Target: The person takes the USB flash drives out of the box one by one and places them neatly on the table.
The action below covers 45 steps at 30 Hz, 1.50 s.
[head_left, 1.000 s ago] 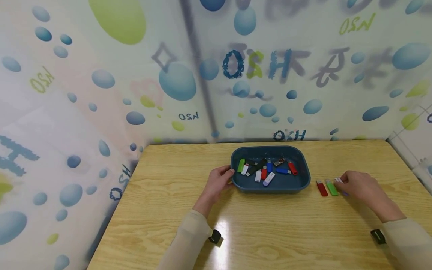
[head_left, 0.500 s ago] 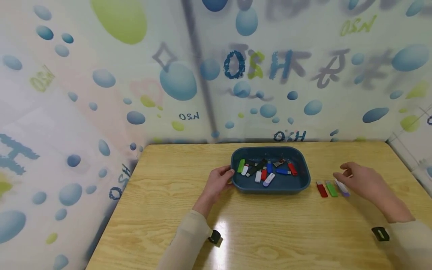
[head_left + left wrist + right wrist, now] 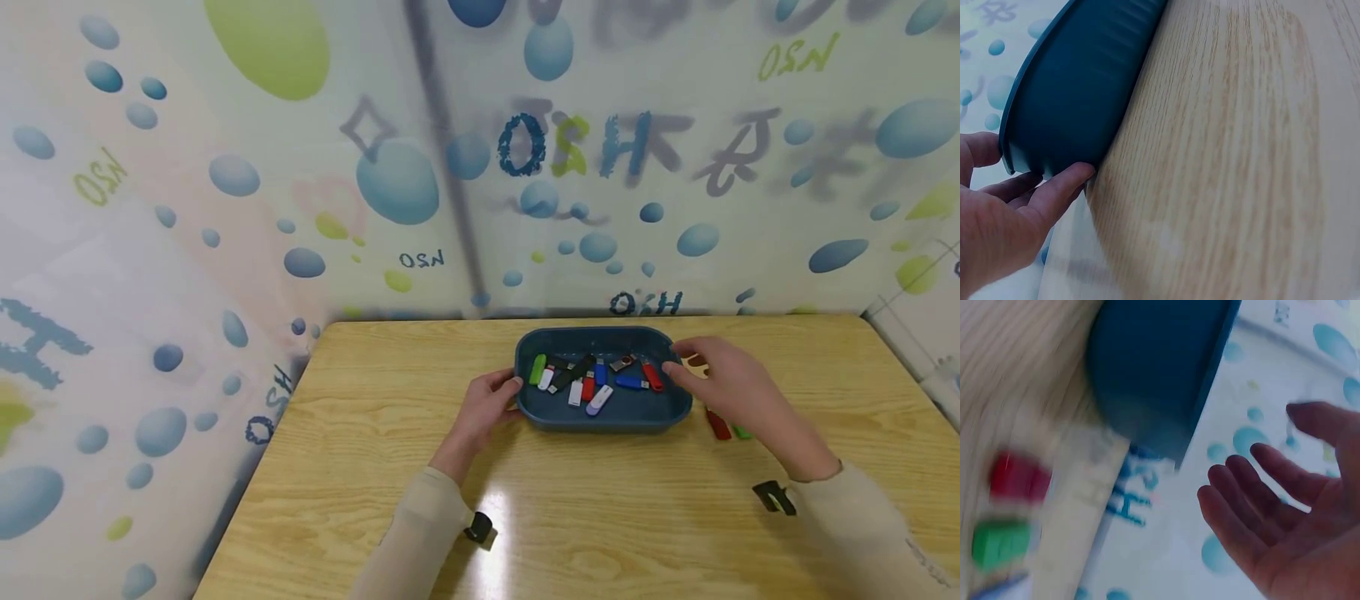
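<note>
Left hand [image 3: 482, 410] grips one tray [image 3: 647, 408] holding roughly twelve USB sticks [image 3: 599, 400], overlap hindering the count. Right hand [image 3: 731, 385] holds nothing; three loose sticks [image 3: 1017, 478] lie outside.

At four o'clock the beige right sleeve [image 3: 855, 525] is bearing dark markings [image 3: 928, 563]; small black fittings [image 3: 478, 527] are jutting beside both beige cuffs [image 3: 442, 490]

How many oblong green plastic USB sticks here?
2: one green stick in the dark blue rounded plastic tray, at its left end; another green stick on the wooden table to its right. Others possibly hidden.
</note>
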Available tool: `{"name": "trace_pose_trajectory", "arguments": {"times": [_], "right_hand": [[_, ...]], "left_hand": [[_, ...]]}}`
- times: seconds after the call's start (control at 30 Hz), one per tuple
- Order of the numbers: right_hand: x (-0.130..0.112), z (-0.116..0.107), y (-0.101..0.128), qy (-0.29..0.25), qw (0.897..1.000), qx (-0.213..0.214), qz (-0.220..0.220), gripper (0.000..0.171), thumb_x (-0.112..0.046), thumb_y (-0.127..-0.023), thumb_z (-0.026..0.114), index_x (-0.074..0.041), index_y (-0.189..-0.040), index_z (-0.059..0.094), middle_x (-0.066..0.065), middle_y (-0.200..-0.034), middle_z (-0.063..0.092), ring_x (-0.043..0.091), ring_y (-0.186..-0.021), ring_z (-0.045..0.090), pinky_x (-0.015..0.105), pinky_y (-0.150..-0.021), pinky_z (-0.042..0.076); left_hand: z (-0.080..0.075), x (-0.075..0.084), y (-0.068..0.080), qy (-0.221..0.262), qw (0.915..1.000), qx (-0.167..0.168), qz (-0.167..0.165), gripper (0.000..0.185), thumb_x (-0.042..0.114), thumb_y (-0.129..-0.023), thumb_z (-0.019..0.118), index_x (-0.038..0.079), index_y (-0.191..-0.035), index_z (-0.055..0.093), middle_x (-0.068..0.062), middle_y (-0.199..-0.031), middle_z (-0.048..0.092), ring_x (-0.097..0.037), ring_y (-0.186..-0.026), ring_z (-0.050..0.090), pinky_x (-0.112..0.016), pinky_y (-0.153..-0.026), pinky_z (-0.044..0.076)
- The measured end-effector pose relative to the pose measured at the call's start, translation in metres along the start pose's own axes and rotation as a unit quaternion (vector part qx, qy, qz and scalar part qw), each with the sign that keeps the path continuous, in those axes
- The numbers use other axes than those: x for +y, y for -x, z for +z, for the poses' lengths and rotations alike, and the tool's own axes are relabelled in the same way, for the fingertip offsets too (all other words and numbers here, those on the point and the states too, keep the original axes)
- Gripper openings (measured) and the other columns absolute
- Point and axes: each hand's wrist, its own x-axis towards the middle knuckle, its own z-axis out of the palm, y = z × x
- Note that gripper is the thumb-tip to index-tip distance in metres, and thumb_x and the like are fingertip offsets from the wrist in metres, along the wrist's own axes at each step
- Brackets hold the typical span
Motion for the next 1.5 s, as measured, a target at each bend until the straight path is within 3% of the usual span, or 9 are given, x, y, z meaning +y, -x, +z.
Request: {"name": "trace_pose_trajectory", "arguments": {"times": [0.23, 0.37, 0.5, 0.73, 0.93, 1.07, 1.3, 1.5], "right_hand": [[-0.024, 0.031, -0.019, 0.033, 0.999, -0.009, -0.012, 0.032, -0.026, -0.102, 0.066, 0.002, -0.116, 0.072, 0.012, -0.097, 0.070, 0.025, -0.082, 0.063, 0.044, -0.070, 0.058], [-0.031, 0.046, -0.029, 0.055, 0.998, -0.032, -0.009, 0.027, -0.026, -0.102, 0.066, -0.001, -0.102, 0.074, 0.003, -0.077, 0.064, 0.019, -0.066, 0.054, 0.033, -0.057, 0.047], [-0.034, 0.058, -0.036, 0.071, 0.996, -0.059, 0.005, 0.029, -0.030, -0.102, 0.066, -0.005, -0.089, 0.074, 0.001, -0.063, 0.053, 0.018, -0.057, 0.048, 0.030, -0.051, 0.036], [-0.039, 0.072, -0.044, 0.082, 0.989, -0.117, 0.032, 0.039, -0.040, -0.100, 0.068, -0.012, -0.073, 0.068, -0.001, -0.058, 0.045, 0.017, -0.053, 0.045, 0.028, -0.049, 0.029], [-0.038, 0.076, -0.047, 0.097, 0.987, -0.126, 0.038, 0.048, -0.048, -0.093, 0.075, -0.014, -0.063, 0.062, -0.004, -0.054, 0.040, 0.014, -0.051, 0.040, 0.027, -0.048, 0.025], [-0.036, 0.076, -0.050, 0.100, 0.985, -0.134, 0.039, 0.045, -0.047, -0.090, 0.079, -0.014, -0.063, 0.065, -0.004, -0.055, 0.043, 0.015, -0.053, 0.043, 0.028, -0.050, 0.027], [-0.041, 0.069, -0.051, 0.095, 0.980, -0.167, 0.043, 0.029, -0.034, -0.091, 0.081, -0.011, -0.080, 0.067, 0.000, -0.070, 0.058, 0.018, -0.064, 0.054, 0.030, -0.056, 0.039], [-0.044, 0.069, -0.047, 0.097, 0.984, -0.147, 0.035, 0.043, -0.043, -0.094, 0.075, -0.010, -0.069, 0.062, 0.000, -0.059, 0.046, 0.017, -0.055, 0.047, 0.028, -0.051, 0.031]], "left_hand": [[-0.001, 0.000, 0.001, 0.006, 1.0000, 0.007, 0.004, 0.047, 0.015, -0.107, 0.054, -0.011, -0.146, 0.050, -0.030, -0.142, 0.056, -0.041, -0.125, 0.061, -0.046, -0.093, 0.060], [-0.003, -0.001, 0.001, 0.006, 1.0000, 0.006, 0.003, 0.047, 0.015, -0.107, 0.054, -0.011, -0.146, 0.050, -0.029, -0.141, 0.056, -0.039, -0.123, 0.063, -0.045, -0.092, 0.061], [-0.003, -0.001, 0.001, 0.004, 1.0000, 0.004, 0.003, 0.047, 0.015, -0.107, 0.053, -0.012, -0.146, 0.050, -0.029, -0.142, 0.056, -0.037, -0.124, 0.063, -0.044, -0.091, 0.061], [-0.001, -0.001, 0.000, 0.005, 1.0000, 0.004, 0.000, 0.046, 0.015, -0.108, 0.053, -0.011, -0.146, 0.050, -0.029, -0.143, 0.056, -0.038, -0.125, 0.062, -0.046, -0.093, 0.060], [0.000, -0.001, -0.001, 0.011, 0.9999, -0.003, 0.003, 0.046, 0.014, -0.108, 0.053, -0.011, -0.147, 0.049, -0.030, -0.143, 0.055, -0.041, -0.128, 0.059, -0.048, -0.095, 0.058], [0.001, 0.000, -0.001, 0.012, 0.9999, 0.000, 0.004, 0.046, 0.013, -0.108, 0.053, -0.011, -0.146, 0.049, -0.030, -0.143, 0.055, -0.041, -0.128, 0.059, -0.047, -0.095, 0.059], [0.002, 0.000, -0.002, 0.013, 0.9999, 0.002, 0.005, 0.046, 0.012, -0.107, 0.052, -0.012, -0.147, 0.048, -0.031, -0.144, 0.054, -0.041, -0.128, 0.059, -0.047, -0.094, 0.059], [0.003, -0.001, -0.002, 0.013, 0.9999, 0.009, 0.003, 0.046, 0.011, -0.107, 0.052, -0.012, -0.147, 0.048, -0.031, -0.145, 0.053, -0.042, -0.127, 0.059, -0.049, -0.094, 0.059]]}}
